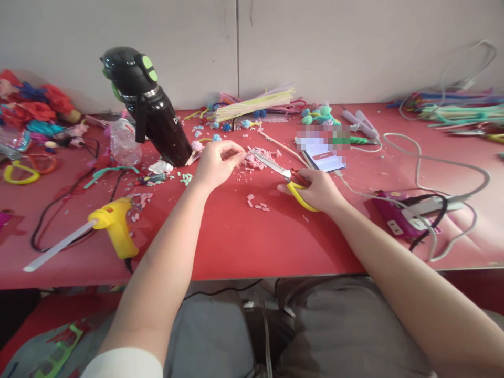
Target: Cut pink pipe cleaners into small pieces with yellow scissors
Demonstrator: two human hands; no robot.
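Note:
My right hand (315, 190) grips a pair of scissors (275, 167) with yellow and red handles, blades pointing left. My left hand (220, 164) is closed in a pinch beside the blade tips; something small and pink seems to be at its fingertips, too small to name. Under and behind the blades lies a heap of short pink pieces (255, 160), like cut lengths of fuzzy stem. Several more pink pieces (258, 203) are scattered nearer to me on the red table (236, 241). Small green pieces (186, 178) lie left of my left hand.
A black bottle (163, 123) stands behind my left hand. At left lies a yellow glue gun (116, 226) with its cord. A phone (325, 157), a purple power strip (405, 215) and loose white cables occupy the right. Bundled fuzzy stems (255, 107) lie along the wall.

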